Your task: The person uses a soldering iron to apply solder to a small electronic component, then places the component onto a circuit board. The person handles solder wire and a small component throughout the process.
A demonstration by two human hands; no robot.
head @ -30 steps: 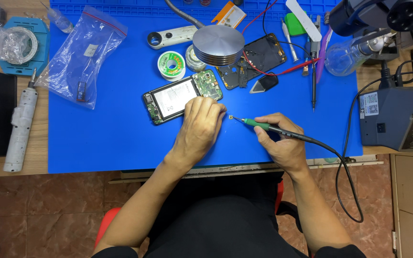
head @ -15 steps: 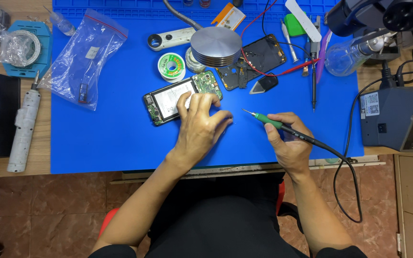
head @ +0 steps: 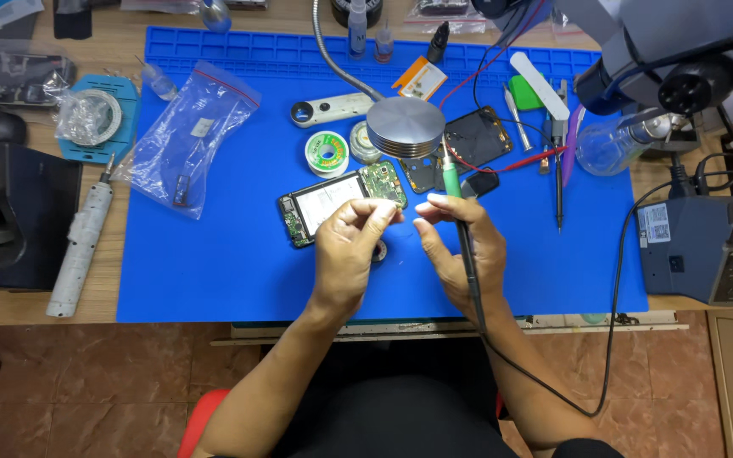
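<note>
Over the blue rubber mat (head: 214, 271) on the surface, both hands raised and nearly meeting; left hand (head: 345, 254) curled, thumb and fingertips pinched together on something too small to make out; right hand (head: 460, 246) closed around the green-handled soldering iron (head: 452, 182), shaft across the palm, green end pointing to the far side, black cable trailing off the near edge and round to the right. Just beyond the left fingertips, flat on the mat, the opened black phone with its white inner panel and green circuit board (head: 332, 203); fingertips of the two hands just apart above its near right corner.

By the look of it, fine soldering work on that phone, caught at the point of readying a tiny bit between the fingers, iron parked in the grip rather than applied; board not touched by the tip here. Called for next, as a judgement: a steady pinch, the iron turned tip-down with care so close to the other hand's fingers, and a clear line to the board.

Around it: round ribbed metal disc (head: 405, 127) just far of the phone; green-cored solder spool (head: 327, 153) to its left; clear plastic bag (head: 188, 140) further left; white stick-shaped screwdriver (head: 82, 246) off the mat's left edge; grey soldering station (head: 714, 246) at right.
</note>
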